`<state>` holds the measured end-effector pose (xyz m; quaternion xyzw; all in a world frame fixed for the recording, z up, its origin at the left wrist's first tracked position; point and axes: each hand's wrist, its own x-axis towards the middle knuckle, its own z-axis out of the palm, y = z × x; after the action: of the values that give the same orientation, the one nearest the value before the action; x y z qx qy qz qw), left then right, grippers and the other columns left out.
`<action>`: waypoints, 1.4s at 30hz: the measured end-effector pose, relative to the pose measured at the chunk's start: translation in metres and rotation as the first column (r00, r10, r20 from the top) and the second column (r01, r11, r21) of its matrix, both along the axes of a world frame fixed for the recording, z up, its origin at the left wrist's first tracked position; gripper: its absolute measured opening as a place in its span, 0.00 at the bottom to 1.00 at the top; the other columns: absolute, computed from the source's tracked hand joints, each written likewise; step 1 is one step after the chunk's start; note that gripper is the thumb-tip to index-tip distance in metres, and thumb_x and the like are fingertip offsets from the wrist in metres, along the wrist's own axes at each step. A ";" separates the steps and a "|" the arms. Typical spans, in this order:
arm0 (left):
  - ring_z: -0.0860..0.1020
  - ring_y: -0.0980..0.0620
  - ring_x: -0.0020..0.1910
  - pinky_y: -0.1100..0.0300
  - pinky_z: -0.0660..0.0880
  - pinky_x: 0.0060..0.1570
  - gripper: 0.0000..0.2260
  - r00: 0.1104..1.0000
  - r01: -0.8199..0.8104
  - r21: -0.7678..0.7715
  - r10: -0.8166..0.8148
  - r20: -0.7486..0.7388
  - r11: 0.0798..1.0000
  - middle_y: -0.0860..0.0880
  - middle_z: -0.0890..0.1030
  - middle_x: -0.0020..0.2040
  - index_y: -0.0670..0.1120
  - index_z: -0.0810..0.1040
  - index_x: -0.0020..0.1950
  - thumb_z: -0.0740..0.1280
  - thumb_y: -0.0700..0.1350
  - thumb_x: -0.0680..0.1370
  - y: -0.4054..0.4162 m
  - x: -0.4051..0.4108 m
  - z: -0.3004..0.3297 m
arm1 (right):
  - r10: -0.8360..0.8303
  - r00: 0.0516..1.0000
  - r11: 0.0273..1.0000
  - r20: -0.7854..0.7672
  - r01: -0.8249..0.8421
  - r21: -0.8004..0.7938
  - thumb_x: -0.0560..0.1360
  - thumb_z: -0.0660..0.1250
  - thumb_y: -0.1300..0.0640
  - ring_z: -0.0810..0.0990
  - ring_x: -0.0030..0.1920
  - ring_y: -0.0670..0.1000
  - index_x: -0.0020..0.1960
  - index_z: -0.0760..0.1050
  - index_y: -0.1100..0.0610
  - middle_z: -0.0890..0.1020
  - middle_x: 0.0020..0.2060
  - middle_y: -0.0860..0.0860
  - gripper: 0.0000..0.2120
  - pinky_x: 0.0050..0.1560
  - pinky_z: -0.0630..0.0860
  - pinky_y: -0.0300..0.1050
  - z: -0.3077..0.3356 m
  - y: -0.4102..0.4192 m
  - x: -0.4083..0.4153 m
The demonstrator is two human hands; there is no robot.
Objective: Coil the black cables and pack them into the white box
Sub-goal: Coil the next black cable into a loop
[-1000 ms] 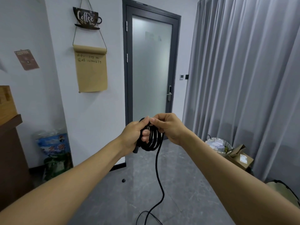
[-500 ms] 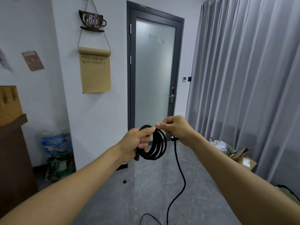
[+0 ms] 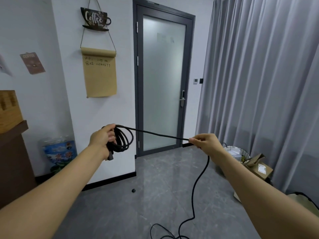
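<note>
My left hand (image 3: pixel 103 138) grips a coil of black cable (image 3: pixel 124 140) of several loops at chest height, with a plug end hanging below the fist. From the coil a straight stretch of the same cable runs right to my right hand (image 3: pixel 204 141), which pinches it between thumb and fingers. Below my right hand the cable drops to the grey floor and ends in loose loops at the bottom edge. No white box is in view.
A frosted glass door (image 3: pixel 164 80) stands straight ahead, with grey curtains (image 3: pixel 262 83) on the right. A white basket (image 3: pixel 237 153) and a cardboard box (image 3: pixel 259 169) sit by the curtains. A brown counter (image 3: pixel 12 157) is at left. A small black object (image 3: pixel 133 190) lies on the floor.
My right hand has slid away from the coil to the right, drawing a straight length of cable between the two hands. The left hand moved slightly left with the coil.
</note>
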<state>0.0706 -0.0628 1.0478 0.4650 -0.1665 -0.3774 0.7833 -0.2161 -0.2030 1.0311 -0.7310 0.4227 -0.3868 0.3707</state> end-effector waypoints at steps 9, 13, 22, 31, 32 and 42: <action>0.66 0.56 0.21 0.60 0.65 0.30 0.15 0.816 -0.158 0.004 0.128 0.563 0.987 0.53 0.68 0.23 0.45 0.67 0.33 0.66 0.44 0.78 -0.011 -0.029 0.001 | 0.162 0.890 0.887 -0.426 -0.320 -0.332 0.73 0.69 0.60 0.82 0.43 0.51 0.45 0.84 0.60 0.84 0.42 0.51 0.05 0.49 0.79 0.49 0.037 0.050 0.051; 0.68 0.53 0.25 0.61 0.68 0.30 0.14 0.747 -0.112 0.019 0.071 0.661 0.994 0.49 0.70 0.28 0.44 0.69 0.35 0.65 0.45 0.79 -0.012 -0.048 0.002 | 0.375 0.866 0.842 -0.331 -0.468 -0.269 0.74 0.70 0.58 0.81 0.40 0.47 0.45 0.83 0.60 0.83 0.41 0.51 0.05 0.45 0.78 0.39 0.054 0.078 0.073; 0.71 0.56 0.23 0.66 0.72 0.26 0.12 0.877 0.193 0.042 -0.192 0.440 0.980 0.51 0.73 0.26 0.43 0.75 0.37 0.66 0.48 0.78 -0.006 -0.075 0.002 | 0.371 0.921 0.924 0.115 -0.354 -0.148 0.75 0.67 0.58 0.80 0.41 0.48 0.44 0.81 0.60 0.83 0.40 0.56 0.06 0.48 0.77 0.40 0.053 0.068 0.082; 0.65 0.58 0.21 0.65 0.68 0.27 0.17 0.888 0.442 -0.049 -0.430 0.165 0.895 0.54 0.65 0.24 0.46 0.77 0.34 0.61 0.52 0.79 -0.003 -0.091 0.002 | 0.309 0.913 0.951 0.266 -0.305 -0.056 0.75 0.67 0.60 0.80 0.36 0.48 0.38 0.80 0.59 0.82 0.33 0.52 0.08 0.46 0.79 0.42 0.042 0.068 0.079; 0.64 0.58 0.21 0.65 0.67 0.28 0.18 0.875 0.472 -0.052 -0.461 0.149 0.880 0.54 0.64 0.23 0.46 0.76 0.33 0.61 0.53 0.79 -0.002 -0.092 0.002 | 0.305 0.916 0.952 0.262 -0.304 -0.047 0.75 0.67 0.59 0.80 0.37 0.50 0.39 0.80 0.59 0.82 0.34 0.53 0.08 0.48 0.79 0.45 0.041 0.068 0.078; 0.58 0.59 0.19 0.65 0.63 0.27 0.11 0.823 0.484 0.077 -0.483 0.300 0.872 0.56 0.60 0.20 0.47 0.70 0.34 0.68 0.49 0.73 0.005 -0.095 -0.002 | 0.244 0.955 0.970 0.168 -0.239 -0.051 0.71 0.72 0.55 0.70 0.21 0.39 0.41 0.79 0.69 0.75 0.21 0.44 0.15 0.26 0.66 0.28 0.039 0.060 0.069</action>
<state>-0.0240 -0.0580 1.0456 0.4599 -0.3999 -0.4857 0.6267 -0.1471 -0.1427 1.0706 -0.7461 0.2905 -0.4069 0.4398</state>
